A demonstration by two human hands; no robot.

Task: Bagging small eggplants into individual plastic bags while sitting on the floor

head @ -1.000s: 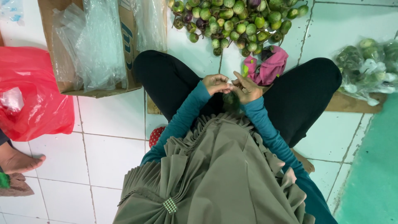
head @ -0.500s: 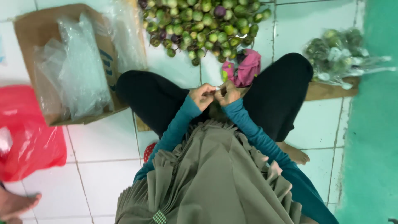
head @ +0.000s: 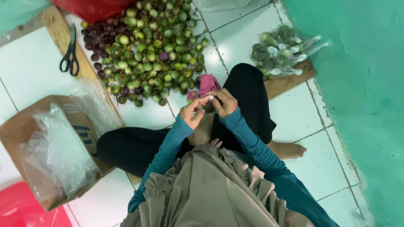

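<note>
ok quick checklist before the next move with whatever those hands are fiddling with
1. Both hands together over the lap: ok, left hand and right hand meet.
2. Item in the grip: cannot tell, too small and pale.
3. Fruit pile within reach ahead: ok.
4. Scissors free on the board: ok.
5. Clear bags in the cardboard box: ok.
6. Filled bags set aside: ok.

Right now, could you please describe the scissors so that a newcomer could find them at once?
Start at the big fruit pile on the tiled floor, green with some purple. A wooden plank runs along its left edge, and the scissors lie on it. They alone are black-handled and metal, blades pointing away from the seated person.
</note>
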